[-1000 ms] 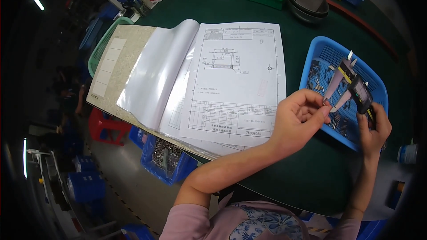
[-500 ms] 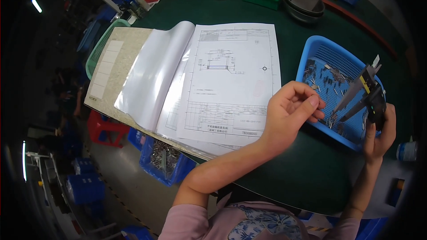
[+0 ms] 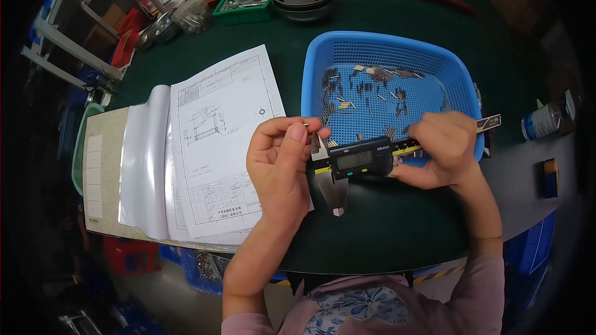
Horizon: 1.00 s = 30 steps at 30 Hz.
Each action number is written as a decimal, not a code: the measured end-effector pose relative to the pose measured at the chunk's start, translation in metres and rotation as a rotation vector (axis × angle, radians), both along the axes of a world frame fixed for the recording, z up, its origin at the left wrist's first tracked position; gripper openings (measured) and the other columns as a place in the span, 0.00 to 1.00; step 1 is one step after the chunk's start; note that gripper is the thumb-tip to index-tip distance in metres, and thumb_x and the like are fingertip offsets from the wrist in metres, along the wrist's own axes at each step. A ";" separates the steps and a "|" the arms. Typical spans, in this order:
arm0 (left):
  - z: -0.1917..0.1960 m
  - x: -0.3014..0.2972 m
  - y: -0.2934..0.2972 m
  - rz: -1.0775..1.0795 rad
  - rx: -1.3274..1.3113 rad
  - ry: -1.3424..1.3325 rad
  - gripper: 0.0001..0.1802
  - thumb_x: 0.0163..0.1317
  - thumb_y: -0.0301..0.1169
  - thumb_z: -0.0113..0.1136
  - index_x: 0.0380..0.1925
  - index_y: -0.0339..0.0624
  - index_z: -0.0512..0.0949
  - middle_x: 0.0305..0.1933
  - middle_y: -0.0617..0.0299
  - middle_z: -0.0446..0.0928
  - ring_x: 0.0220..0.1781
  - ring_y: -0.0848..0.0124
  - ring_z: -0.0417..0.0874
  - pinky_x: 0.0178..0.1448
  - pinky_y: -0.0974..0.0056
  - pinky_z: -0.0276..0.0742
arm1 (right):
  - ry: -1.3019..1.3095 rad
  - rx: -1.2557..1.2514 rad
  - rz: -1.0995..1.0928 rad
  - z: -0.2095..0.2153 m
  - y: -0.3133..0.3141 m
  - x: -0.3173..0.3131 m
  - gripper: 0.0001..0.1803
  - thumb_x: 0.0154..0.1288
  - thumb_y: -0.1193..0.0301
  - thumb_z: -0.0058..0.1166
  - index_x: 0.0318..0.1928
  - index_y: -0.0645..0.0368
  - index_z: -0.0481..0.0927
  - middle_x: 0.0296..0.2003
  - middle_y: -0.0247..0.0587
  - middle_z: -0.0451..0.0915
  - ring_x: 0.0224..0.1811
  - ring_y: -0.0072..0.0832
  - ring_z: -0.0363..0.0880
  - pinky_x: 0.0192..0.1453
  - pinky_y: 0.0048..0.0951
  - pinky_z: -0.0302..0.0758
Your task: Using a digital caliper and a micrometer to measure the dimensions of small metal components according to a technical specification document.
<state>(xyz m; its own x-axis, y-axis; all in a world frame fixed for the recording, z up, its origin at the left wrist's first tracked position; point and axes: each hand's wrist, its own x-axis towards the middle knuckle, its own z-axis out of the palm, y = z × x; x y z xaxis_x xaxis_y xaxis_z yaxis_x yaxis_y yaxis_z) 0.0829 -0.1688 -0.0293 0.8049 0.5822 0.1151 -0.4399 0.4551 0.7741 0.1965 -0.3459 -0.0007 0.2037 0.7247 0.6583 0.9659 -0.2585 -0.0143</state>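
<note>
My left hand (image 3: pixel 278 170) is closed, thumb and fingertips pinching a small metal pin (image 3: pixel 306 125). In my right hand (image 3: pixel 446 149) is a digital caliper (image 3: pixel 363 160), held level with its display up. The caliper's jaws lie just beside my left fingertips; whether they touch the pin, I cannot tell. Beyond both hands stands a blue plastic basket (image 3: pixel 388 37), perforated, with many small metal pins (image 3: pixel 375 73) scattered across its bottom. To the left of my left hand lies a printed technical drawing (image 3: pixel 217 99).
The drawing belongs to an open binder (image 3: pixel 102 174) with a clear sleeve, on a dark green table (image 3: pixel 372 242). At the back sit a green tray (image 3: pixel 245 6) of metal parts and stacked dark bowls (image 3: pixel 303 9). A clear jar (image 3: pixel 540 121) stands at right.
My view has turned to the right. The caliper has swung from tilted upright over the basket to level, its jaws now at my left fingertips.
</note>
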 end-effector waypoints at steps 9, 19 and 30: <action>0.002 0.000 -0.004 -0.015 -0.024 0.034 0.07 0.58 0.24 0.50 0.35 0.32 0.69 0.34 0.50 0.76 0.32 0.68 0.80 0.34 0.72 0.77 | 0.017 0.017 0.015 -0.001 0.000 -0.001 0.24 0.39 0.49 0.59 0.14 0.55 0.66 0.10 0.32 0.61 0.10 0.27 0.62 0.14 0.25 0.55; 0.002 -0.001 -0.002 0.052 0.128 0.105 0.06 0.57 0.24 0.52 0.33 0.33 0.70 0.32 0.52 0.77 0.30 0.70 0.80 0.29 0.76 0.72 | 0.010 0.014 0.009 -0.002 -0.001 0.000 0.25 0.40 0.48 0.58 0.15 0.56 0.68 0.11 0.32 0.61 0.10 0.26 0.62 0.13 0.25 0.56; 0.003 -0.001 -0.003 0.062 0.194 0.081 0.06 0.57 0.23 0.51 0.33 0.31 0.70 0.32 0.51 0.76 0.30 0.69 0.80 0.36 0.70 0.77 | 0.028 0.008 0.023 -0.003 -0.002 0.001 0.24 0.40 0.49 0.59 0.16 0.57 0.68 0.11 0.32 0.61 0.10 0.26 0.62 0.13 0.24 0.56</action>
<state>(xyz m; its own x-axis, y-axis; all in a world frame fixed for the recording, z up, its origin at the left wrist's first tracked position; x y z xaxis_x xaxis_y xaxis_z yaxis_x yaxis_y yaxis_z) 0.0819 -0.1714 -0.0267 0.7791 0.6044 0.1665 -0.3955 0.2678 0.8786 0.1974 -0.3477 -0.0041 0.2052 0.7239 0.6587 0.9708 -0.2359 -0.0433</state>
